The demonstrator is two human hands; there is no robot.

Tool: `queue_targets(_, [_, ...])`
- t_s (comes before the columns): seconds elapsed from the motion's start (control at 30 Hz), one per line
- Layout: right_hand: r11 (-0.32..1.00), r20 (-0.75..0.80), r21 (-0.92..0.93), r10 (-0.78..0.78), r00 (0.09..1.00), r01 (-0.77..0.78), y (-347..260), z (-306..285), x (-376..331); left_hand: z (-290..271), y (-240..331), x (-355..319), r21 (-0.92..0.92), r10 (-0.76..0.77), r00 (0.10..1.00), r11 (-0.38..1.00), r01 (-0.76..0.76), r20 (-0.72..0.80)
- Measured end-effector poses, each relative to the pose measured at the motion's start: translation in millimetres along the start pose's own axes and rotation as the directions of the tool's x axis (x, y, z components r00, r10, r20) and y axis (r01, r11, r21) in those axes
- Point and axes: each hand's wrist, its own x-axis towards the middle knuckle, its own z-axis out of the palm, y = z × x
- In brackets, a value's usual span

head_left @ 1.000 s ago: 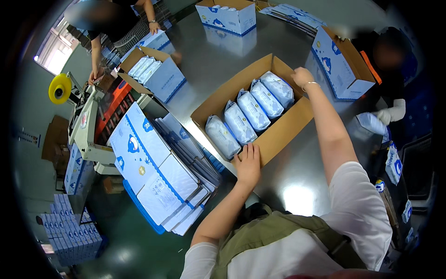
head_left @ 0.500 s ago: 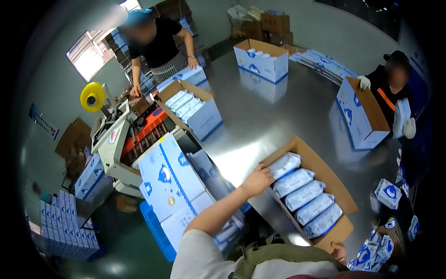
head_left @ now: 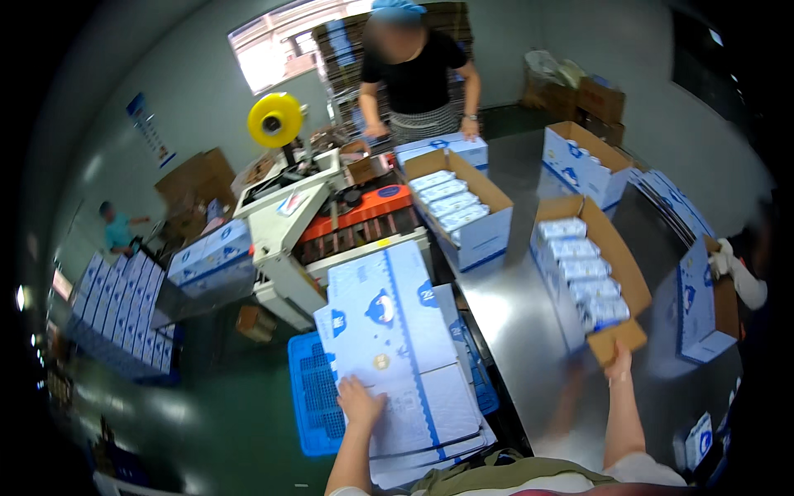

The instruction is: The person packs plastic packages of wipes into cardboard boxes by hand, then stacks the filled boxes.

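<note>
My left hand (head_left: 361, 403) lies on the top sheet of a stack of flat, folded cartons (head_left: 405, 331), its fingers spread near the left edge. These cartons are white and light blue with a dark blue cartoon figure, and sit over a blue plastic crate (head_left: 313, 413). On the steel table, my right hand (head_left: 617, 365) grips the near brown flap of an open carton (head_left: 628, 281). Inside that carton, white and blue soft packs (head_left: 583, 269) stand in a row.
Left of the table's far end stands a carton-sealing machine (head_left: 285, 207) with a yellow tape roll (head_left: 275, 121). A filled open carton (head_left: 484, 240) sits beside it. One co-worker (head_left: 413, 74) stands behind; a gloved hand (head_left: 728, 260) holds another carton (head_left: 695, 306) at right.
My left hand has left the filled carton and moved onto the flat cartons. The filled carton now stands farther up the table, with my right hand on its flap. My view has turned left.
</note>
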Motion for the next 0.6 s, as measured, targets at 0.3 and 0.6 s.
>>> queue_targets(0.3, [0.185, 0.306, -0.952, 0.596, 0.743, 0.244, 190, 143, -134, 34, -65, -29, -0.281, -0.28, 0.958, 0.926, 0.252, -0.062])
queue_targets(0.6, [0.505, 0.442, -0.85, 0.531, 0.723, 0.148, 162, 171, -186, -54, 26, -71, -0.852, -0.302, 0.879, 0.488, -0.189, -0.368])
